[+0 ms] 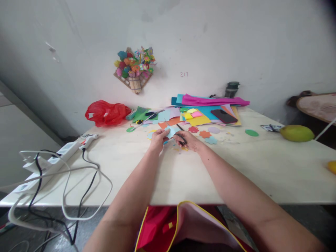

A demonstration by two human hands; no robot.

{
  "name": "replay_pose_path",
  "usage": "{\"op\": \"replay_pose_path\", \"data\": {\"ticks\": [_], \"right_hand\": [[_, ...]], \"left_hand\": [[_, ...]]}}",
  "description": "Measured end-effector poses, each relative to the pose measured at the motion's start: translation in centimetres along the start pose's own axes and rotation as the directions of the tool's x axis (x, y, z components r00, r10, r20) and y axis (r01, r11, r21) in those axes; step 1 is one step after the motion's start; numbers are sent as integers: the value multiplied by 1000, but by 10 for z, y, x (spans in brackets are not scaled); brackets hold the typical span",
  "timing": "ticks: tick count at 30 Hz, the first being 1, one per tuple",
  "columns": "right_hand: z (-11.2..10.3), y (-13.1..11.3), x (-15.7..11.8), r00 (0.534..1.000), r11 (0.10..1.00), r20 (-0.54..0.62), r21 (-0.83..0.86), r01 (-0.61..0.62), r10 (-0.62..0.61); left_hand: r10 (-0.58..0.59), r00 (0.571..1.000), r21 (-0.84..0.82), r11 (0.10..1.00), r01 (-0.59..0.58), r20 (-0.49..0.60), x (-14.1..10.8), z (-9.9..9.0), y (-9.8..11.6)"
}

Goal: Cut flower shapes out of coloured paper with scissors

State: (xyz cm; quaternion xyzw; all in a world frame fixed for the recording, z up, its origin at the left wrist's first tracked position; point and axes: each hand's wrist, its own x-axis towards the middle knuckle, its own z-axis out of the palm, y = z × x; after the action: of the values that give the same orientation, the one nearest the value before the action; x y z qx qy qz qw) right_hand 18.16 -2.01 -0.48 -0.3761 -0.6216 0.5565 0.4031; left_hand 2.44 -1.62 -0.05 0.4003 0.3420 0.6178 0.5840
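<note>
Over the middle of the table, my left hand (158, 137) pinches a piece of light blue paper (171, 132). My right hand (189, 140) is closed around the black handles of a pair of scissors (181, 138), close against the right side of that paper. How far the blades are open I cannot make out. Small paper scraps (181, 148) lie below the hands. Just to the right are a red paper flower (193, 129), an orange paper flower (205, 134), a light blue paper flower (210, 140) and a lilac paper oval (213, 130).
Coloured sheets (201, 120) with a dark phone (224, 116) on top lie at the back. A red plastic bag (107, 112) and another pair of scissors (153, 114) are back left. A power strip (49, 168) with cables stands left; a yellow-green fruit (297, 133) lies right.
</note>
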Motion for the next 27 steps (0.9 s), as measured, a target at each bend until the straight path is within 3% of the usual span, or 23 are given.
{"op": "replay_pose_path", "data": {"ticks": [27], "right_hand": [[7,-6,-4,1000,1000,-13,-15,-8,8]], "left_hand": [[-13,999,-12,1000,13,-52,3,-2,-2]]}}
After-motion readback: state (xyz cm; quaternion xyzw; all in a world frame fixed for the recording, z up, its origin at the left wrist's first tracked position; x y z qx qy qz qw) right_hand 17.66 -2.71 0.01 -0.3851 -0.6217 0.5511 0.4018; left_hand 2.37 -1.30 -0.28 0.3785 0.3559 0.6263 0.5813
